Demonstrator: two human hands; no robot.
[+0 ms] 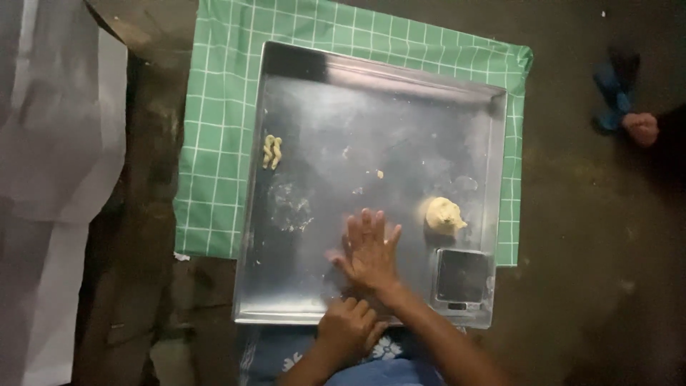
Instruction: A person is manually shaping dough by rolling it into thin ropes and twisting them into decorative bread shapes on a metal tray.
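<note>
A large steel tray (321,93) lies on a green checked cloth (214,129). My right hand (368,250) lies flat on the tray floor near the front, fingers spread and pointing away; whether anything is under the palm is hidden. My left hand (348,327) rests curled at the tray's front rim, just below the right wrist. A lump of pale dough (443,214) sits to the right of my right hand. A small twisted piece of dough (271,151) lies at the tray's left side.
A small digital scale (462,277) stands in the tray's front right corner. Flour smears and crumbs mark the tray floor. Another person's hand (641,129) and a blue object (613,89) are at the far right on the dark floor. White fabric (50,179) hangs at left.
</note>
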